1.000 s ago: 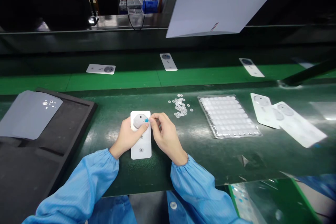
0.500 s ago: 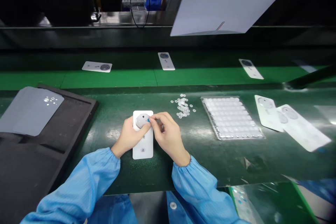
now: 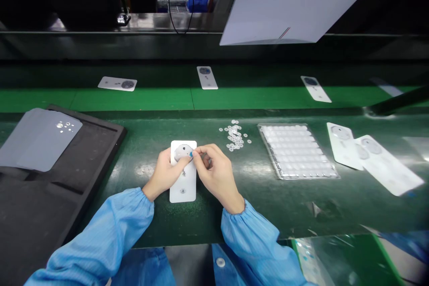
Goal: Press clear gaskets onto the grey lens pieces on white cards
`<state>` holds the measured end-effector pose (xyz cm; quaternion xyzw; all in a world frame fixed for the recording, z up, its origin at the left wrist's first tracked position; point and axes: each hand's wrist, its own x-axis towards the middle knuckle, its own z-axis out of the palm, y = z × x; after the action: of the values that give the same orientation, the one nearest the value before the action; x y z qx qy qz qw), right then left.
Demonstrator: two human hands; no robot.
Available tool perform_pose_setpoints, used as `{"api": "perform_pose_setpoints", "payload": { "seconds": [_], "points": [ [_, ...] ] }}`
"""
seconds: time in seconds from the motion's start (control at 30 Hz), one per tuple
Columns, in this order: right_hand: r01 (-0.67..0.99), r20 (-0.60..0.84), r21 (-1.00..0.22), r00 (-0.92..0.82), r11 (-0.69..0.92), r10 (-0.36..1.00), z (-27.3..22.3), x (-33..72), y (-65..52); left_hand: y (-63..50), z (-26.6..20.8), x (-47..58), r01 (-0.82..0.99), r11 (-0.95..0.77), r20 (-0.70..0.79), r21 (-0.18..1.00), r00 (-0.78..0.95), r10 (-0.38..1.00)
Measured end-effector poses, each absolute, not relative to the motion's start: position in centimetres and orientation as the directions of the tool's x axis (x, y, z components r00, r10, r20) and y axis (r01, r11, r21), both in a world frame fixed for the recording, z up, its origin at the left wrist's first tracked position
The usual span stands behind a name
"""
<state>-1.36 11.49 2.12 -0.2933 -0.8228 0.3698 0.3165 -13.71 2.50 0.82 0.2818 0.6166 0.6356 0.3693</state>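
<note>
A white phone back cover [image 3: 182, 187] with a grey round camera area [image 3: 182, 151] lies upright in front of me on the dark green bench. My left hand [image 3: 165, 170] grips its left edge, the thumb lying across the front just below the camera area. At the upper right of the cover, my right hand [image 3: 214, 167] pinches a small blue tab [image 3: 191, 154] between thumb and forefinger. That tab sits at the right side of the camera area; whether it is still stuck there I cannot tell.
Small clear discs [image 3: 234, 136] lie scattered right of my hands, beside a clear tray [image 3: 301, 152] of white pieces. More covers [image 3: 389, 165] rest at the right. A black tray [image 3: 100, 143] with grey sheets [image 3: 36, 138] stands left. Several covers ride the green belt [image 3: 150, 99] behind.
The covers on the belt and the belt's seam have shifted left. My hands keep nearly the same pose, with the left thumb slightly lower on the camera area.
</note>
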Motion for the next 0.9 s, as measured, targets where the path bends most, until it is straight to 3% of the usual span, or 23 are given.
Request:
{"api": "perform_pose_setpoints", "payload": {
  "seconds": [0.7, 0.9],
  "points": [
    [0.209, 0.273, -0.85, -0.611, 0.484, 0.743, 2.1, -1.54, 11.4, 2.58, 1.71, -13.87, -0.262, 0.009, -0.159, 0.965, -0.559, 0.814],
    [0.173, 0.199, -0.914, -0.598, 0.368, 0.776, 2.71, -1.24, 11.46, 2.55, 1.24, -13.84, -0.273, 0.029, -0.187, 0.962, -0.575, 0.796]
  ]
}}
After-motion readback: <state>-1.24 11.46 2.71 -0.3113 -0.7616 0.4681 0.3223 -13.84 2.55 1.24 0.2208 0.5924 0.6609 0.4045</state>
